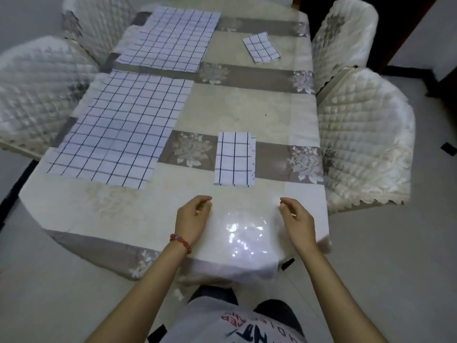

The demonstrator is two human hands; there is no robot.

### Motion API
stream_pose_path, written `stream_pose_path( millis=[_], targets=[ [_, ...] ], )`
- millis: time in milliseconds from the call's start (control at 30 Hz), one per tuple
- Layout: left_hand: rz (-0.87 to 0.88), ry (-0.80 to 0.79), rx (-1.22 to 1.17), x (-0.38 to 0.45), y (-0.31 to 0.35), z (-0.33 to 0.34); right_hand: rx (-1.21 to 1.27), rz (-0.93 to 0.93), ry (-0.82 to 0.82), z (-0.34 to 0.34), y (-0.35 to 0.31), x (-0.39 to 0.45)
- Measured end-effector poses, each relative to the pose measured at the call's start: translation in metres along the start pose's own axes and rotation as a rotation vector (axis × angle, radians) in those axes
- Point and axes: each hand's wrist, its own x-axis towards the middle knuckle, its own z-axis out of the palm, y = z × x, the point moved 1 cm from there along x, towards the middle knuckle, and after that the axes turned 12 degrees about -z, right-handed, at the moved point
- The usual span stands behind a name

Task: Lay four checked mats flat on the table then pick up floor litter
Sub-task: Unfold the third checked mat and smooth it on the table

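Two white mats with dark checks lie spread flat on the left half of the table (247,107): a near one (118,129) and a far one (170,38). A folded checked mat (234,159) lies on the table just beyond my hands. Another folded mat (261,47) sits at the far right. My left hand (193,219), with a red bead bracelet at the wrist, hovers over the near table edge, fingers loosely curled, holding nothing. My right hand (296,219) is beside it, also loosely curled and holding nothing.
Quilted white chair covers flank the table: two chairs on the left (42,90) and two on the right (366,139). A glossy clear sheet covers the patterned tablecloth. Dark scraps lie on the light floor at right (448,149) and near the table's front (288,263).
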Motion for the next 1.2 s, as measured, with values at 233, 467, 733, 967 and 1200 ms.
stream_pose_path(
  millis=[233,467,733,967,1200],
  targets=[
    [-0.076,0.05,0.193,0.092,0.043,0.031,-0.239,-0.052,-0.111,0.033,-0.017,0.069],
    [-0.253,0.082,0.276,0.116,0.062,0.06,-0.366,-0.093,-0.196,0.039,-0.013,0.092],
    [-0.11,0.053,0.143,0.114,0.067,0.054,-0.145,-0.017,-0.182,0.033,-0.019,0.107],
    [-0.083,-0.074,-0.228,0.089,0.064,0.033,0.387,0.242,-0.132,0.032,-0.041,0.122],
    [-0.249,0.048,-0.156,0.069,0.064,0.041,0.367,0.121,-0.084,0.03,-0.059,0.123]
  ],
)
